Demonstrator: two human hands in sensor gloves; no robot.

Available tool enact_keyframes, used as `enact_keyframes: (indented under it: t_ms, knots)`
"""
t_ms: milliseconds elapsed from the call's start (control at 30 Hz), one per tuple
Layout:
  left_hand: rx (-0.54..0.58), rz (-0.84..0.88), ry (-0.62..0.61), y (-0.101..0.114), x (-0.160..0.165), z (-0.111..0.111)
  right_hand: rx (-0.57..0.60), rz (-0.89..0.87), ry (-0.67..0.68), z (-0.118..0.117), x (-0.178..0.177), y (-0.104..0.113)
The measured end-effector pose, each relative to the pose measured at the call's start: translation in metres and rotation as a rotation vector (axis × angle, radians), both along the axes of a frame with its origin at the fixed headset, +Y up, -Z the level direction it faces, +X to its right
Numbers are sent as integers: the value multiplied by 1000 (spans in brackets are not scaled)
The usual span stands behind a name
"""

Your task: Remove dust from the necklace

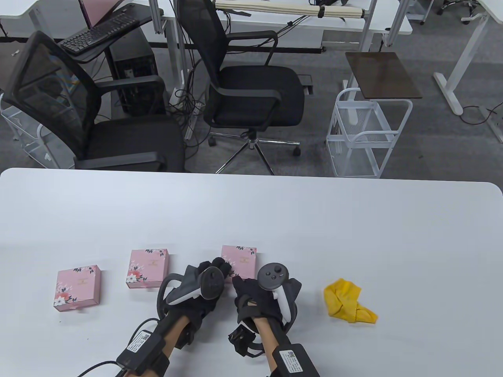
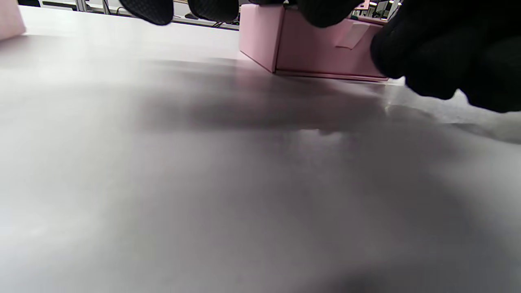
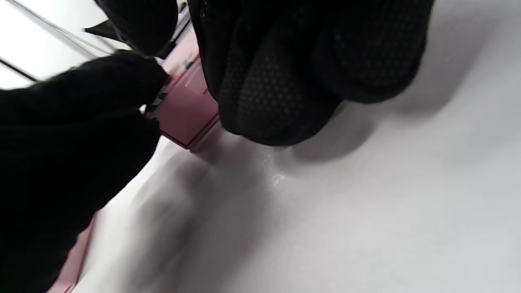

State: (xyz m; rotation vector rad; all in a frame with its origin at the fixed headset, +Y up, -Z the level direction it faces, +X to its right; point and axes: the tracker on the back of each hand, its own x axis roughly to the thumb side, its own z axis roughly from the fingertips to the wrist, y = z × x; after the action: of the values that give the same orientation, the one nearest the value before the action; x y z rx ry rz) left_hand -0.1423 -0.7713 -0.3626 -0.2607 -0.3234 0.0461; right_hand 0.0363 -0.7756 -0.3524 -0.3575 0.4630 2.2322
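— Where the two gloves meet at lower centre of the table view, what do they touch?
— The left hand (image 1: 204,280) and right hand (image 1: 251,294) both reach the near edge of the rightmost pink box (image 1: 239,261); whether either grips it, I cannot tell.
— And the necklace?
— Not visible. Two more pink boxes (image 1: 148,268) sit left, a yellow cloth (image 1: 347,300) lies right.

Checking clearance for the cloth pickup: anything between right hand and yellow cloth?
Nothing: in the table view only bare white table lies between the right hand and the yellow cloth.
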Motion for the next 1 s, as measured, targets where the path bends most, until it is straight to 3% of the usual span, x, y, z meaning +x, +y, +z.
enact_keyframes:
  t_ms: [533, 1000]
  knots:
    - [-42, 57, 13, 0, -4, -2, -70, -174, -190, -4, -1, -15]
    - [-46, 54, 24, 1, -4, -2, -73, -150, -186, -1, 0, -15]
